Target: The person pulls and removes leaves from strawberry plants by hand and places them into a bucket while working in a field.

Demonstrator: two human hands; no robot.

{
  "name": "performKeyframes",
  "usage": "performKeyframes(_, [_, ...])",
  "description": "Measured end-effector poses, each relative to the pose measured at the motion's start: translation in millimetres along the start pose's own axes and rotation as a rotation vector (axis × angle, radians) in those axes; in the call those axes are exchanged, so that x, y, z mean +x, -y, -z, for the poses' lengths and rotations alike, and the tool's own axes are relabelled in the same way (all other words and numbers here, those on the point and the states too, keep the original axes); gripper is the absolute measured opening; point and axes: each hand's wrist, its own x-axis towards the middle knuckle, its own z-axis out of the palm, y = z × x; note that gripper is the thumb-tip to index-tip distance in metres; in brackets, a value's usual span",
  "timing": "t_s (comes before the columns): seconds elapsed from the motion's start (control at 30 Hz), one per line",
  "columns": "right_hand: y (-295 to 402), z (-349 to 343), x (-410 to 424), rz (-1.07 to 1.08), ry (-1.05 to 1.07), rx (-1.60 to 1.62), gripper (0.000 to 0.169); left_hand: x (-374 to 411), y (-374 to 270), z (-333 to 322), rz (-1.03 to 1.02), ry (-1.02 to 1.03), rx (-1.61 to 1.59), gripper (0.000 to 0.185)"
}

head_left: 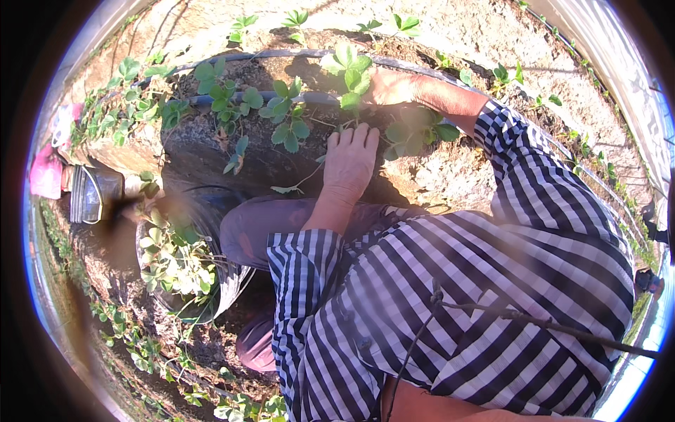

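My left hand [350, 157] rests on the edge of a raised soil bed [211, 150], back of the hand up. Its fingertips dip in at the base of a strawberry plant [345, 66], and whatever they touch is hidden. Farther over the bed is my right hand [390, 87], its fingers behind that plant's leaves. A black drip irrigation pipe [316, 97] passes close to both hands. Left of them stand more strawberry plants [282, 108], and a leafy one [414, 132] grows to the right. A thin runner [306, 182] hangs down beside my left wrist.
A bucket [229, 295] holding leafy strawberry cuttings [176, 253] stands by my knee. Farther left are a dark pail with a handle [84, 195] and a pink bag [46, 171]. Another planted row [137, 337] runs behind the bucket. Dark cord [527, 316] crosses my checked shirt.
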Motion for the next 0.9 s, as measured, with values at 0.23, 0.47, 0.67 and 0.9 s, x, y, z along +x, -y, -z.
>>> performKeyframes(0.23, [55, -19, -15, -0.107, -0.169, -0.388, 0.021, -5, 6, 4, 0.053, 0.009, -0.039, 0.035])
performKeyframes(0.47, [-17, -34, -11, -0.254, -0.676, 0.088, 0.027, -11, 13, 3, 0.112, -0.042, -0.083, 0.032])
performKeyframes(0.67, [-35, 34, -48, -0.156, -0.671, 0.266, 0.029, -9, 24, -7, 0.253, -0.141, -0.236, 0.025])
performKeyframes(0.9, [34, -20, -45, -0.35, 0.002, 0.175, 0.036, -3, 21, -2, 0.317, -0.178, -0.267, 0.025])
